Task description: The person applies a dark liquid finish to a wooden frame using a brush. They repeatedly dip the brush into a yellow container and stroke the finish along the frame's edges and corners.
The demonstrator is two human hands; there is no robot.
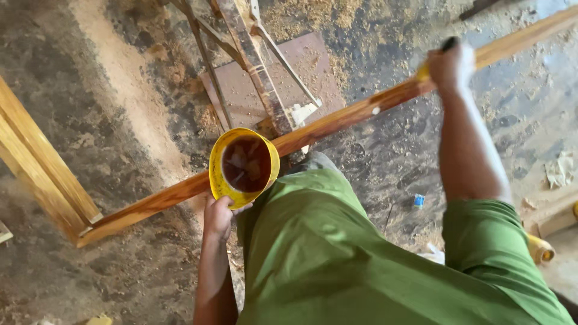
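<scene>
Two hands at work, seen from the head camera: the left hand (218, 215) has its grip closed under a yellow container (243, 167) of dark brown liquid, held just below the long wooden beam (337, 119). The right hand (450, 66) is fisted around a yellow-and-black handle (432, 60), pressed against the beam. Sawdust covers the floor (108, 120).

The far end of the long glossy brown wooden beam (337, 120) is cut off by the upper right edge. Most of the yellow-and-black tool handle (435, 57) is hidden inside the right hand (450, 67), so its working end cannot be made out. The small blue scrap (419, 200) on the floor is too small to identify.
</scene>
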